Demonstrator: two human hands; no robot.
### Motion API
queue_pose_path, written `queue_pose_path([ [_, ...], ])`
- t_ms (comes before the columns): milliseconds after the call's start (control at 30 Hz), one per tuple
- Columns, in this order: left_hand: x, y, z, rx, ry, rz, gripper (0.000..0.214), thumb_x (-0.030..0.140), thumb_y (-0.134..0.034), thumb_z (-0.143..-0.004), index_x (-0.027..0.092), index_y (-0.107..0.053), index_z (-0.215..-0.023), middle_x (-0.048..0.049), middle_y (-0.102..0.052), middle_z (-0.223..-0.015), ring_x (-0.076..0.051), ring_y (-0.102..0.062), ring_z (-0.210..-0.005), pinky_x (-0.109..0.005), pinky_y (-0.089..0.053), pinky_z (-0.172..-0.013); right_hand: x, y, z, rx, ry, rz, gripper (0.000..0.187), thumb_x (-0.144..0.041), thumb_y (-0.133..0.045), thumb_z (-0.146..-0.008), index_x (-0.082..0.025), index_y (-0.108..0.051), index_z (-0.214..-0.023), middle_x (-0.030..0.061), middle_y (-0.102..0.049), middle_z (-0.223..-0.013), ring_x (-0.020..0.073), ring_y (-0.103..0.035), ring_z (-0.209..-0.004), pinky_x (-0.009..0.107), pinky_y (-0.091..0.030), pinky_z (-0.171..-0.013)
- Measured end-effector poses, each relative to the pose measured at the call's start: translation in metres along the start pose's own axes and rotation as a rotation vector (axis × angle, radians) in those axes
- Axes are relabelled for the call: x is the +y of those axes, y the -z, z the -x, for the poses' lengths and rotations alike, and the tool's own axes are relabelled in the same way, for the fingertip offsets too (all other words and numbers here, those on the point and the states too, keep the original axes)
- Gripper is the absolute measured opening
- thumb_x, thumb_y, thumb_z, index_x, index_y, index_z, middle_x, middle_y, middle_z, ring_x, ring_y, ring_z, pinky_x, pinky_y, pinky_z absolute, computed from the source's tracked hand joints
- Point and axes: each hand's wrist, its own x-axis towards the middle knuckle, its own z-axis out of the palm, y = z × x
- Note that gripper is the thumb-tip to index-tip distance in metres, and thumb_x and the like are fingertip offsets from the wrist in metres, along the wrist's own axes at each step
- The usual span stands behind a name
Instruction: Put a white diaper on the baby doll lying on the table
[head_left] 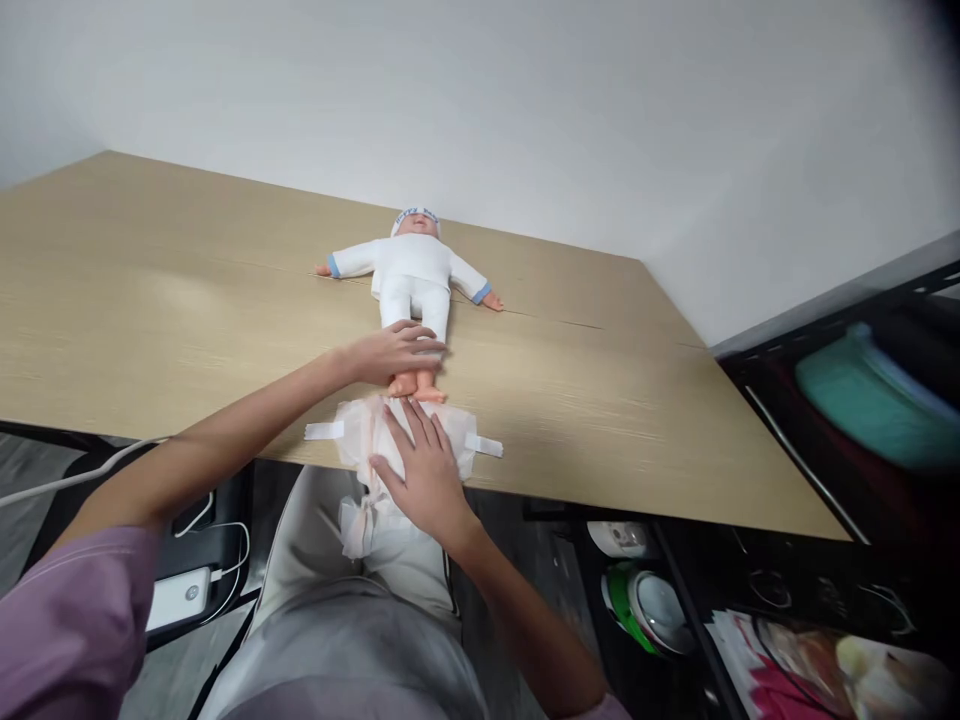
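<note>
White-clothed doll (414, 258) lies face-up. Left hand (391, 354) spans its lower legs, perhaps steadying them; whether it grips, I cannot tell. Right hand (426, 474), splayed and unclenched, rests on the diaper (358, 432) just below the doll's feet, apparently keeping it flat.

Doll suit (411, 258) is wht w/ blu cuffs (481, 293).

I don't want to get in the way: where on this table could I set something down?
Bare tabletop lies left of the doll, between the left forearm and the wall, and right of the doll, toward the right edge. The near middle is crowded: the left hand is over the doll's legs, the right hand on the pale tabbed sheet.
</note>
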Motion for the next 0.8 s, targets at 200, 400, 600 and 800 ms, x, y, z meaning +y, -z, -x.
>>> queue_pose_path([
  [200,-0.009,0.016,-0.021,0.124,-0.022,0.245,0.035,0.021,-0.069,-0.098,0.028,-0.079,-0.131,-0.0091,-0.078,-0.152,-0.036,-0.066,-0.134,-0.052,-0.05,-0.116,0.003,0.002,-0.007,-0.027,-0.029,0.016,0.079,-0.06,-0.062,-0.116,-0.023,-0.042,-0.183,0.0134,-0.029,-0.193,0.0342,-0.027,-0.181,0.061,-0.027,-0.148],
  [400,-0.035,0.072,-0.042,0.35,0.064,0.54,0.036,0.027,-0.073,-0.098,0.025,-0.08,-0.133,-0.0067,-0.085,-0.132,-0.029,-0.077,-0.119,-0.045,-0.059,-0.107,0.018,0.0,-0.035,-0.083,0.031,-0.005,0.08,-0.067,-0.05,-0.119,-0.026,-0.034,-0.186,0.0128,-0.023,-0.195,0.0334,-0.02,-0.183,0.065,-0.024,-0.148],
  [600,-0.053,0.1,-0.052,0.463,0.197,0.754,0.046,0.047,-0.092,-0.091,0.024,-0.08,-0.129,-0.0049,-0.086,-0.126,-0.034,-0.078,-0.123,-0.052,-0.06,-0.11,0.04,-0.008,-0.101,-0.085,0.064,0.023,0.08,-0.067,-0.048,-0.119,-0.022,-0.036,-0.185,0.017,-0.025,-0.194,0.0333,-0.021,-0.182,0.065,-0.02,-0.148],
  [800,-0.062,0.11,-0.046,0.533,0.163,0.788,0.037,0.039,-0.092,-0.092,0.025,-0.081,-0.125,-0.0019,-0.083,-0.128,-0.03,-0.078,-0.124,-0.044,-0.061,-0.106,0.081,-0.011,-0.214,-0.103,-0.021,0.034,0.078,-0.06,-0.061,-0.118,-0.021,-0.041,-0.183,0.0191,-0.028,-0.193,0.0412,-0.018,-0.182,0.072,-0.015,-0.146],
])
